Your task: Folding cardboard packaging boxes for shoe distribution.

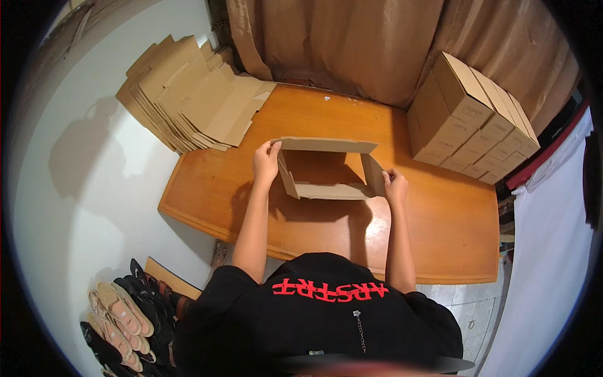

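Note:
Between my two hands a brown cardboard box [328,144] is spread into a four-sided frame, and the wooden table shows through its middle. My left hand [266,162] pinches its far left corner, thumb on the cardboard. At the right side my right hand [394,185] grips the edge of the side panel, fingers bent. The box appears raised over the table, with a shadow below it. Small flaps stick out at its corners.
Flat unfolded cartons [188,94] lean in a pile at the table's far left. Closed boxes [468,119] are stacked at the far right, by a brown curtain [352,44]. Sandals and shoes [125,314] hang or stand at lower left. The wooden table [440,213] has a curved front edge.

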Demonstrator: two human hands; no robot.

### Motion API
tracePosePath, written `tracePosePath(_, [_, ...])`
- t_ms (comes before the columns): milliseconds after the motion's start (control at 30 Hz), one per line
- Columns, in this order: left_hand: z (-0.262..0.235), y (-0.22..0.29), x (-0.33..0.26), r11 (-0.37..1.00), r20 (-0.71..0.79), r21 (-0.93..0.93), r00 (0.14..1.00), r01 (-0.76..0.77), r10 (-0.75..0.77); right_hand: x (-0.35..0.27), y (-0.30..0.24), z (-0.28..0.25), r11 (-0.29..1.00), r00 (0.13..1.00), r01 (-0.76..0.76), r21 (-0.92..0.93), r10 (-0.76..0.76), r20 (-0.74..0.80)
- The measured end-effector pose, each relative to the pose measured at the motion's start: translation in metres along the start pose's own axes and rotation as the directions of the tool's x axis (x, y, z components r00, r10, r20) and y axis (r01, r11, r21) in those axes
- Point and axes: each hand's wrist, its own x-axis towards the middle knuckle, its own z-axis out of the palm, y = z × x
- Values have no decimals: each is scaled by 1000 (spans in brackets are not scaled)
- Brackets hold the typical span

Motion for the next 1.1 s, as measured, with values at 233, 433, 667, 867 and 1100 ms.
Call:
tracePosePath(233, [41,15,-20,991,327,-4,937,134,-125,12,32,-39,986,985,-151,65,144,99])
tracePosePath(433, [47,15,-39,978,459,196,874,76,-160,6,66,-46,981,985,-171,93,168,42])
tracePosePath(667, [33,-9,-37,953,327,301,937,20,-123,-9,81,-53,968,966,-251,23,249,72])
tracePosePath(867, [45,-11,-71,736,374,639,926,-225,-42,-24,83,-48,950,991,-132,-284,121,-57])
tracePosePath(1100, [57,1,-82,796,523,598,799,-95,-298,-23,62,-43,893,996,-84,-441,84,-21])
